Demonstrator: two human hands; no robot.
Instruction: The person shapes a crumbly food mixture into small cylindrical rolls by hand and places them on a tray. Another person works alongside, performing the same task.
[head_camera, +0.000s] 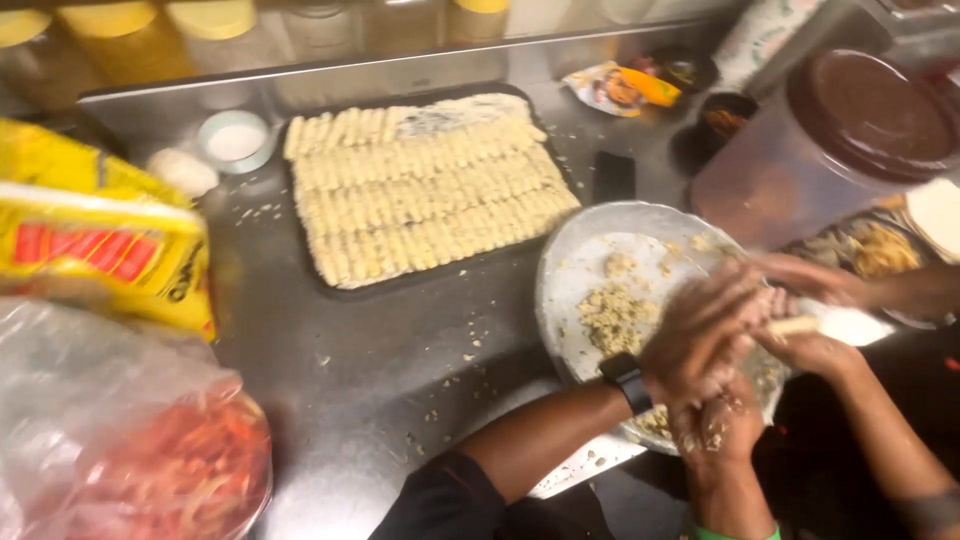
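Two hands meet over the right edge of a round metal plate (570, 290) on the steel counter (350, 380). The left hand (700, 330), with a black watch (625, 380) on its wrist, comes in from the bottom and curls over a pale rolled wrap (795, 325). The right hand (815, 350) pinches the other end of the wrap. Crumbly filling (615, 315) sits on the plate. Another person's hand (715, 425), crumbs on its fingers, is just below. A black tray (330, 285) full of finished rolls (430, 190) lies up the counter.
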